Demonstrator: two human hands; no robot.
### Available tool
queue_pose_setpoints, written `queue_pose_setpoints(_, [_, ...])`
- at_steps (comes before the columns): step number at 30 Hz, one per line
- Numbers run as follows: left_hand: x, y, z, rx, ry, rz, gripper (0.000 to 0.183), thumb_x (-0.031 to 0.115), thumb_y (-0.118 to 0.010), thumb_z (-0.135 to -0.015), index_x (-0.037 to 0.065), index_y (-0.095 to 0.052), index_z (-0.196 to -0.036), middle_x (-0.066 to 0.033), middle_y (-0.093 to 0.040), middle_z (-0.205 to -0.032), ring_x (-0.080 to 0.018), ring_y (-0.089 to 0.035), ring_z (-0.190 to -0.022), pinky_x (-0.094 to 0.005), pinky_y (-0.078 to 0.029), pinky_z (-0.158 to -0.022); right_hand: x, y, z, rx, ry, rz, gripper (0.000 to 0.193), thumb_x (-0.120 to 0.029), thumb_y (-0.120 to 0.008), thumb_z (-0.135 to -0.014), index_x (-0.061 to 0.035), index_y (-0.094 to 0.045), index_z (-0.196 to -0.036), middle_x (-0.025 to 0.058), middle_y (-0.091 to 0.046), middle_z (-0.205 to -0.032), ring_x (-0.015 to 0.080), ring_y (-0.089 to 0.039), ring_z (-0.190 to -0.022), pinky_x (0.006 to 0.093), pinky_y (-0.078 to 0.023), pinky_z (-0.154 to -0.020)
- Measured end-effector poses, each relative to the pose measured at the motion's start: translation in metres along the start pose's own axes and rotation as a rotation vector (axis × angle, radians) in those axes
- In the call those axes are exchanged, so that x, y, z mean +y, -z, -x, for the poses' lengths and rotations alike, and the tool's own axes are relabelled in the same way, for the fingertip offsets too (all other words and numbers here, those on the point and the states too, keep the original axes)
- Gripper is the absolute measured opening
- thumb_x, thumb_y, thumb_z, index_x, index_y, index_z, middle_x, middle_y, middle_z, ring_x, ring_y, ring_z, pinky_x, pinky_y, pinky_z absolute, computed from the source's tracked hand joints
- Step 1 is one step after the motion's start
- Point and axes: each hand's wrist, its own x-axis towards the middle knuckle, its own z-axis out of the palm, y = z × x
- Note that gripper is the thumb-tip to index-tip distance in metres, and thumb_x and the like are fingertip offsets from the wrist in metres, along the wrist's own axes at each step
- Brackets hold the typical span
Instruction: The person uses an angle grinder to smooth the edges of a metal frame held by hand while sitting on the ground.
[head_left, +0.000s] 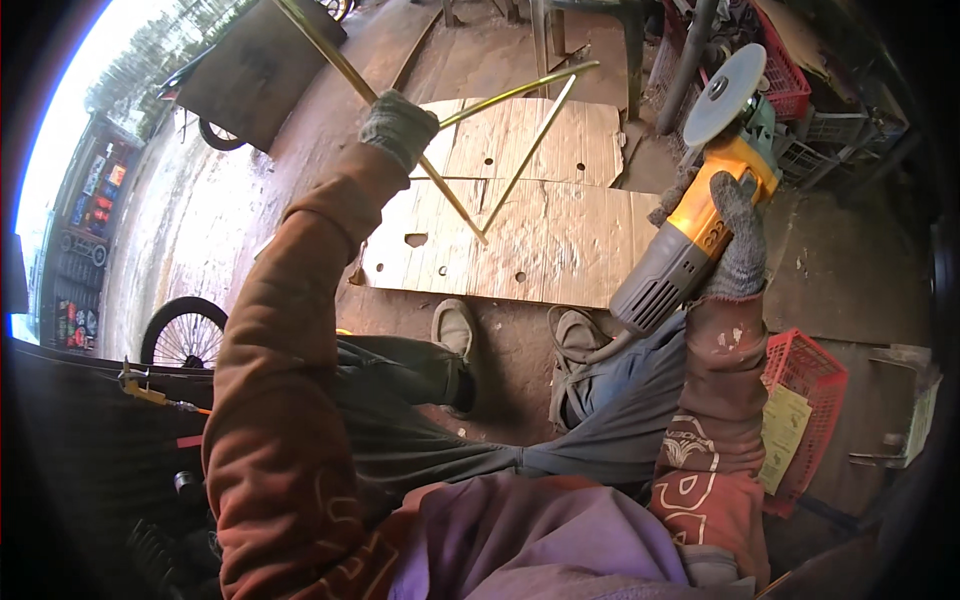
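My left hand (398, 128), in a grey knit glove, is closed round a gold-coloured metal frame (455, 203). The frame's thin bars form a triangle, and one long bar runs on past my hand to the upper left. In my right hand (741, 225), also gloved, is a yellow and grey angle grinder (690, 235). Its pale round disc (726, 95) points away from me and stands apart from the frame. I cannot tell whether the disc is spinning. Beneath the frame, flattened cardboard (570, 235) with several holes lies on the ground.
My shoes (455, 328) stand at the cardboard's near edge. A red plastic basket (815, 375) is at the right, and crates (785, 85) with clutter stand at the far right. A spoked wheel (185, 335) is on the left. Chair legs (634, 60) stand behind the cardboard.
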Motion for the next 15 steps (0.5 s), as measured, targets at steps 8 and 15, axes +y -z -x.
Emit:
queue_pose_setpoints(8, [-0.008,-0.013,0.030,0.078,0.077,0.126,0.005,0.017,-0.069,-0.091,0.018,-0.074,-0.093,-0.0077,-0.076,-0.080,-0.0305,-0.078,-0.082,-0.0479,-0.059,-0.067,-0.002,0.001,0.003,0.015,0.010,0.002,0.049,-0.031,-0.078,-0.097,-0.0040,-0.061,-0.134,0.0122,-0.073,-0.107,0.0263,-0.075,-0.080,0.0422,-0.068,-0.073])
queue_pose_setpoints(15, [-0.025,-0.009,0.080,0.273,0.260,0.364,0.016,0.024,-0.076,-0.079,0.016,-0.067,-0.089,-0.0095,-0.071,-0.079,-0.0348,-0.072,-0.084,-0.0522,-0.051,-0.079,-0.003,-0.001,0.004,0.005,-0.045,-0.033,0.053,-0.035,-0.078,-0.095,-0.0034,-0.060,-0.134,0.0126,-0.074,-0.098,0.0254,-0.075,-0.080,0.0395,-0.067,-0.073])
